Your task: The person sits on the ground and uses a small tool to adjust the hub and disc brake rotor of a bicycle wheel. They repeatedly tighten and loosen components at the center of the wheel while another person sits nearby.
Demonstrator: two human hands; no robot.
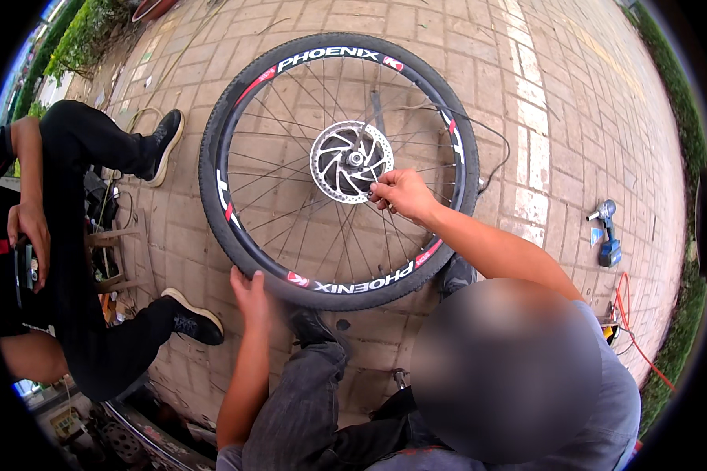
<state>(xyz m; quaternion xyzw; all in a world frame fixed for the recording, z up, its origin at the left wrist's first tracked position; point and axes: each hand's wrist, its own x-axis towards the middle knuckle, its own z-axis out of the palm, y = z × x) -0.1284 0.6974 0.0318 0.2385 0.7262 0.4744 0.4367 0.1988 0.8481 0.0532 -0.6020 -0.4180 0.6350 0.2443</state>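
Note:
A bicycle wheel (214, 212) with a black tyre and a drilled disc brake rotor (320, 161) lies flat, rotor up, over brick paving. The hub axle (356, 159) stands up at its centre. My right hand (401, 195) is closed in a pinch at the rotor's lower right edge; whatever is between the fingertips is too small to make out. At the near left of the tyre, my left hand (251, 298) touches its outer edge with fingers apart, partly blurred. My shoe (313, 326) is close to the tyre's near side.
On the left sits another person in black trousers (122, 345), holding a dark phone-like device (28, 271). A blue cordless power tool (608, 235) lies at right, with an orange cord (625, 306) nearby. A dark cable (504, 133) curves beside the wheel.

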